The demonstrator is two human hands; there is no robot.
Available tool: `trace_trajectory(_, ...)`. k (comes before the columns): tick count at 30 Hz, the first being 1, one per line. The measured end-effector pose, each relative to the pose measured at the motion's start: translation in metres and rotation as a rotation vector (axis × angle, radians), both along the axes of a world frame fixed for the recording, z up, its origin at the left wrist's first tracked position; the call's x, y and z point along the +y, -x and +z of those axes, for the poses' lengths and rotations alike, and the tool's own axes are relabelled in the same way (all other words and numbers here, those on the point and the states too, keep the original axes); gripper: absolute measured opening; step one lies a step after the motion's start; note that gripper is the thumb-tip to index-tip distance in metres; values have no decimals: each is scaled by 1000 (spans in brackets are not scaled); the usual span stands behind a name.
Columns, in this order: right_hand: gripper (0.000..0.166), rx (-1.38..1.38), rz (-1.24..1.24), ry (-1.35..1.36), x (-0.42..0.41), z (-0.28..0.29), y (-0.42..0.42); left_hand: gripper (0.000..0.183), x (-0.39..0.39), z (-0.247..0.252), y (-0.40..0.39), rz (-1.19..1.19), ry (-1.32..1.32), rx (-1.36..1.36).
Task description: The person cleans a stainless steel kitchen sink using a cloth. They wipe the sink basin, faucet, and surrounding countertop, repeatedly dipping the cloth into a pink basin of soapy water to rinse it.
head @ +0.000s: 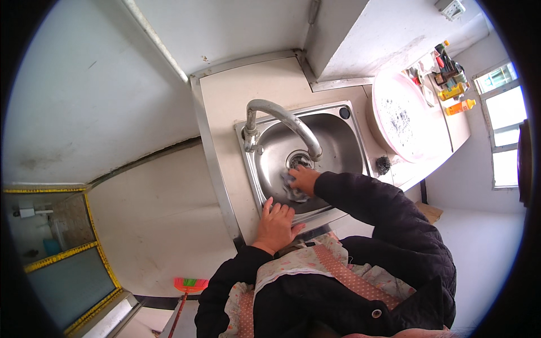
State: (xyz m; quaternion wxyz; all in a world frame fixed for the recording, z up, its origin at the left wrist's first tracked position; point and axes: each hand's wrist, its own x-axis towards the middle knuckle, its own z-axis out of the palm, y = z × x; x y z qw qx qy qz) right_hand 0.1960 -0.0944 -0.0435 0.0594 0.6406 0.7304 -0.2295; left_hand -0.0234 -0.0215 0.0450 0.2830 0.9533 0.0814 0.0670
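Observation:
A single-bowl stainless steel sink (334,126) is set into the counter before me. My right hand (305,179) reaches down inside the bowl with a wet-looking grey cloth (296,194) under its fingers, pressed to the steel just below the drain (300,160). The cloth is blurred, and part of it is hidden by the hand. Resting on the sink's near left corner, my left hand (275,224) lies with its fingers spread and holds nothing. A curved metal faucet (287,118) arches over the bowl, its spout end above the drain and close to my right hand.
To the right of the sink, a large pale pink basin (403,118) with dark specks inside leans against the wall. A black scouring pad (383,165) lies below it. Several bottles (456,91) stand farther right, near a window (503,131). A broom (188,285) is at lower left.

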Motion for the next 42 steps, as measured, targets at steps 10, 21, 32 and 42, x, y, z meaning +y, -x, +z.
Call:
trace_trajectory(10, 20, -388, -289, -58, 12, 52, -92, 42, -1, 2, 0, 9, -10, 47)
trace_trajectory(21, 47, -257, -423, 615, -14, 14, -47, 42, -1, 1, 5, 23, 24, 9)
trace_trajectory(32, 53, 412, -508, 177, 30, 58, 18, 37, 0, -2, 11, 67, 50, -227)
trace_trajectory(42, 41, 178, -305, -490, 56, 126, 132, 34, 98, 21, 72, 731, 86, -513)
